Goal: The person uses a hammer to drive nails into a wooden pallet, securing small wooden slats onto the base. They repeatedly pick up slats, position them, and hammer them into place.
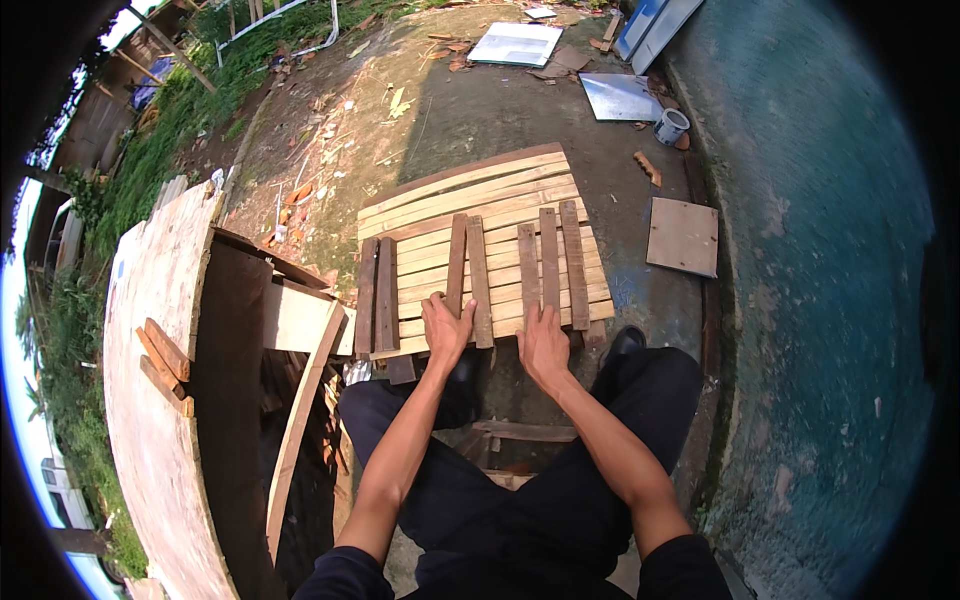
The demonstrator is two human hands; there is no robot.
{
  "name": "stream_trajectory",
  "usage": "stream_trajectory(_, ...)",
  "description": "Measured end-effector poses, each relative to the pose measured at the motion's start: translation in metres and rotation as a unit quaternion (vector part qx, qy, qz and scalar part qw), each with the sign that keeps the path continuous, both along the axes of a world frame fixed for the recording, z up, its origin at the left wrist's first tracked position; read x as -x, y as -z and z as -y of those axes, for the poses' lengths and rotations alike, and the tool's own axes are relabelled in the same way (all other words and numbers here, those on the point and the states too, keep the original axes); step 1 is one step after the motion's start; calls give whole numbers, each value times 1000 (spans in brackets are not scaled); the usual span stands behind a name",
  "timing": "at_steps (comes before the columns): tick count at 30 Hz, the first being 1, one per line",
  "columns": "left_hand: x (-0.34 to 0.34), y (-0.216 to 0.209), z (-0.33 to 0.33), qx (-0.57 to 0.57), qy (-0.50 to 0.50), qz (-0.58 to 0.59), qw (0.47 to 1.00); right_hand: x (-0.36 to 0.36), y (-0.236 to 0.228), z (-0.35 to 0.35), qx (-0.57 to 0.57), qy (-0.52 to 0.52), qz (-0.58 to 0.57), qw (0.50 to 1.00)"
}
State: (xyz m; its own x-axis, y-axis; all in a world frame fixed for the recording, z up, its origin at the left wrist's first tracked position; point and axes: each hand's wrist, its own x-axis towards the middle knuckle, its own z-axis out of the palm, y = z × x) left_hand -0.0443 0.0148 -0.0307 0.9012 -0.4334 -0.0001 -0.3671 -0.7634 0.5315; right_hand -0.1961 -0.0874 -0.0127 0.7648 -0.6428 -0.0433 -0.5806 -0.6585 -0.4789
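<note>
**On the slatted panel: two flat hands among loose wooden strips**

On the ground in front of the seated person, the head view shows a slatted wooden panel (470,195) lying flat on packed dirt, its pale boards running crosswise. Six darker loose slats lie lengthwise on top of it in three pairs: a left pair (376,295), a middle pair (468,265) and a right pair (560,265).

The left hand (445,330) rests palm down at the near end of the middle pair, fingers stretched out and slightly apart, pressing on the wood rather than gripping it. The right hand (543,345) lies palm down at the near edge of the panel, just below the right pair, fingers extended and close together, fingertips touching the slat ends; it clasps nothing.

Both bare forearms come up from the lower edge over dark trousers (520,480). To the left stands a large plywood sheet (150,420) with short wood offcuts (165,362) on it. Well beyond the panel lie a square board (683,236), a small tin can (671,125) and flat metal sheets (618,97) beside a blue-green wall (820,250).
</note>
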Motion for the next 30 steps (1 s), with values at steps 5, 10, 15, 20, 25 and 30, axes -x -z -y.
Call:
stream_trajectory(5, -21, 16, -12, 32, 16, -67, 997, -4, 2, 3, 5, 13, -11, 1000)
stream_trajectory(10, -22, 1, -23, 83, 45, -34, 995, -13, 0, 5, 1, 8, 19, 1000)
stream_trajectory(15, -45, -32, -54, 46, -58, 143, 987, -20, -3, 7, 25, 0, 38, 999)
stream_trajectory(20, -90, -34, -77, -120, -137, 11, 983, -18, -7, 4, 70, -21, 65, 995)
stream_trajectory(25, -112, -16, -90, -143, -90, 3, 986, -11, -7, 2, 72, -49, 65, 994)
stream_trajectory(30, -125, -20, -101, -20, -93, -93, 991, -11, -10, -6, 57, -102, 100, 988)
